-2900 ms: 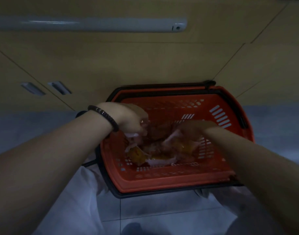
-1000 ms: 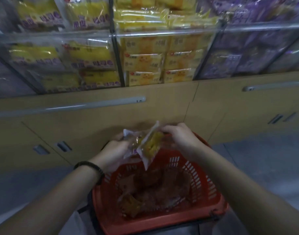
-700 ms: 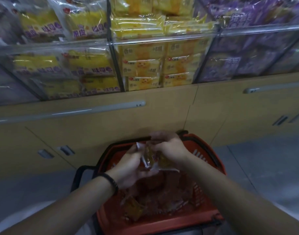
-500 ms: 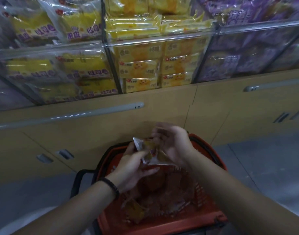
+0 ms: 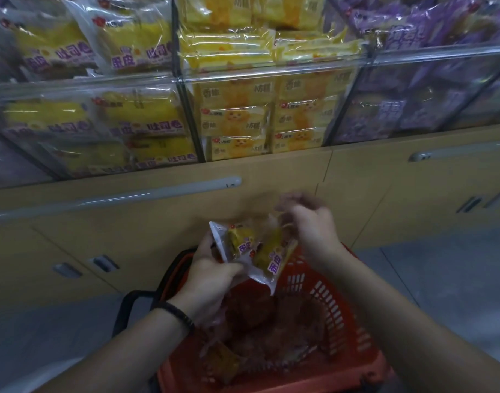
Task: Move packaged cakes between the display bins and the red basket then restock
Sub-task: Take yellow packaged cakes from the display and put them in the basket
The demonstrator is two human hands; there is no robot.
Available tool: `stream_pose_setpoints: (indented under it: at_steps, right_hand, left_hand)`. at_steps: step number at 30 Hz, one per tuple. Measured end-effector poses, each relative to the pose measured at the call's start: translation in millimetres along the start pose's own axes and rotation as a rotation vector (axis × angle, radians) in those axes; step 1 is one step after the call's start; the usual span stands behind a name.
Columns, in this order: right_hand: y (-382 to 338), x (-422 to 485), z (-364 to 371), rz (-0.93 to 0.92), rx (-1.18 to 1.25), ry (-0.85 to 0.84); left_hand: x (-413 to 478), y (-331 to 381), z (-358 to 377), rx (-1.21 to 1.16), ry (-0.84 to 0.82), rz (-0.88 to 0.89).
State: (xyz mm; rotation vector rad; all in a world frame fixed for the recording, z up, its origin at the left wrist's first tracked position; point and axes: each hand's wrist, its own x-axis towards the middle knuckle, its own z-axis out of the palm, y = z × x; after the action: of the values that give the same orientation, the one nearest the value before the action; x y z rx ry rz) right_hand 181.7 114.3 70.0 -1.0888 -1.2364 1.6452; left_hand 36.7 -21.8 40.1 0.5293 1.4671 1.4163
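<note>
Gripped two packs (image 5: pixel 254 251) in left hand (image 5: pixel 212 276) over basket (image 5: pixel 342 321) on grey floor (image 5: pixel 441 279), right hand (image 5: pixel 311 231) too blurred to judge, facing tan cabinets (image 5: pixel 129 222) under clear stocked bins (image 5: pixel 271 75).

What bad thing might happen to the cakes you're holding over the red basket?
1. The left hand grips two packaged cakes by their lower corners, fanned apart, so one may slip back into the red basket.
2. The right hand is blurred by motion, so a hasty grab might squash a cake.
3. The display bin holding matching packs looks heaped above its clear front, so added ones might slide out.
</note>
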Motion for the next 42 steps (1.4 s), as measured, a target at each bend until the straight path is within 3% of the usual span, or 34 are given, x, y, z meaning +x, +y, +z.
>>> stream_pose_setpoints:
  at_steps: [2, 4, 7, 14, 19, 22, 25, 28, 32, 36, 42]
  right_hand:
    - [-5, 4, -18, -0.23, -0.505, 0.001]
    - [-10, -1, -31, -0.142, -0.7, -0.12]
    - [-14, -13, -40, 0.05, -0.574, -0.311]
    - [-45, -43, -46, 0.0, -0.481, -0.486]
    - [-68, -66, -50, -0.113, -0.396, -0.523]
    - [-86, -79, -47, -0.185, -0.286, -0.514]
    - [-107, -86, -37, -0.225, -0.131, -0.541]
    - [-134, -93, -16, -0.373, -0.221, -0.498]
    - [-174, -103, 15, -0.502, -0.3, -0.497]
    - [-206, -105, 44, -0.628, -0.326, -0.401]
    - [-240, -90, 80, -0.717, -0.415, -0.337]
  left_hand:
    - [-4, 4, -3, -0.005, -0.029, 0.012]
    - [-6, 6, -7, -0.015, -0.042, 0.027]
    - [-8, 7, -15, -0.059, -0.092, 0.039]
    - [-25, 27, -25, -0.047, -0.317, 0.064]
    - [-49, 66, -35, -0.122, -0.438, 0.078]
    - [-69, 99, -42, -0.055, -0.352, 0.162]
    - [-85, 135, -58, 0.148, -0.211, 0.385]
    - [-98, 178, -76, 0.329, -0.056, 0.569]
    - [-112, 239, -102, 0.407, 0.052, 0.651]
    - [-106, 293, -122, 0.318, 0.163, 0.726]
    - [-64, 353, -143, 0.619, 0.25, 0.785]
